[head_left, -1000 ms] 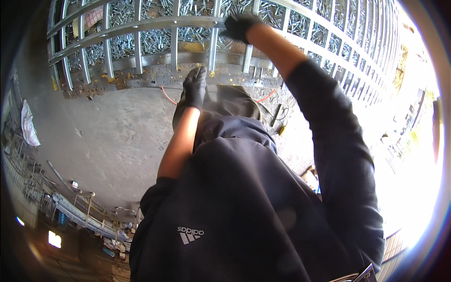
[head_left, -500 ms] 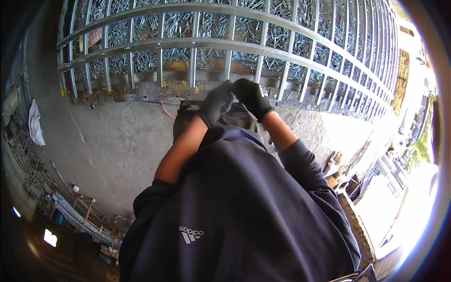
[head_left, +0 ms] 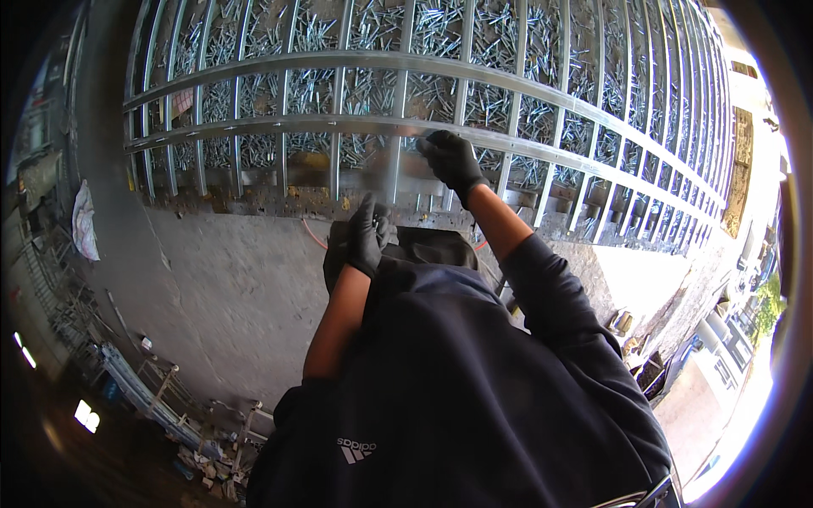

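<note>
A silver metal railing frame (head_left: 347, 125), made of long rails crossed by many thin bars, lies over a worktable (head_left: 254, 203). My right hand (head_left: 456, 165), in a black glove, is by the nearer rail, its fingertips pinched together. Whatever it pinches is too small or hidden to name. Lower and to the left, my gloved left hand (head_left: 366, 237) is held in front of my body, short of the table edge. Its fingers are curled, and a small bright spot shows among them; I cannot make out what it is.
Beneath the bars, a great many small metal pins (head_left: 360, 93) lie scattered over the tabletop. A grey concrete floor (head_left: 229, 279) stretches to the left, with a pale cloth (head_left: 85, 222) on it. Stacked metal parts (head_left: 152, 389) stand at the lower left.
My hands were together at the table edge and have come apart. The right one has moved forward to the nearer rail; the left stays back near my body. The whole view has shifted slightly.
</note>
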Tool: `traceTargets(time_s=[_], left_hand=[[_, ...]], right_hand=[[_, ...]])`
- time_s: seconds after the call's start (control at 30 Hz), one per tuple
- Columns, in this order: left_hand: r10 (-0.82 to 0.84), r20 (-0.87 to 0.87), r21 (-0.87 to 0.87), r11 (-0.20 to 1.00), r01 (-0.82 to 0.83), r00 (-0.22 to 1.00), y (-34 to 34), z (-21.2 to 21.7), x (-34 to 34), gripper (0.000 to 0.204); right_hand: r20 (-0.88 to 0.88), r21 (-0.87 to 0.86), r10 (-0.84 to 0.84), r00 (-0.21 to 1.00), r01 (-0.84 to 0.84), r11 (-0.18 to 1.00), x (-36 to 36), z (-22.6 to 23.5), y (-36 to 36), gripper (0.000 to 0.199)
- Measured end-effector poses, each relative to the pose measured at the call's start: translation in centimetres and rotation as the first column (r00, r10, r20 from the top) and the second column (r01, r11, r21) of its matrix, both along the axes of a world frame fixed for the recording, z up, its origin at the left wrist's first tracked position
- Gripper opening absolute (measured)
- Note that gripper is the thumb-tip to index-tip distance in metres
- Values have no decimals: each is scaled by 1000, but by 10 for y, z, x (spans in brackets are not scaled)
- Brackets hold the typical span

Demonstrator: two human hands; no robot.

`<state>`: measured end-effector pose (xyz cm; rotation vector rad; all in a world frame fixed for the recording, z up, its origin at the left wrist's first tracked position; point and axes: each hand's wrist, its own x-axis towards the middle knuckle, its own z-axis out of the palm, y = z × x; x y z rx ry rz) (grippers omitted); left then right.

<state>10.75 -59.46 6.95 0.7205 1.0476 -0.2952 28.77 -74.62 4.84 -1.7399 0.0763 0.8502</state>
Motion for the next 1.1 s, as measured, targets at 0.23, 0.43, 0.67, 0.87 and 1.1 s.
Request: traceTargets(time_s=[0.23,0.43,0.67,0.87,1.1], left_hand=[[80,-90,26,997,-78,993,8,-15,-18,43],[9,-15,-21,1000,-10,1000,29,-15,-8,43],[-107,30,-25,994,107,994,64,4,-5,45],[-142,68,-42,989,145,988,89,15,-11,51],[-132,168,-138,978,156,977,100,25,-17,72]], right_hand=[[348,-239,531,773,-475,847,48,-92,14,19],[556,-534,716,422,-479,697,52,-96,21,23],[232,-791,917,326,-485,372,52,-8,70,27],[131,-898,989,71,-415,149,26,12,111,15],[298,-885,926,230,-296,358,26,-15,98,21]])
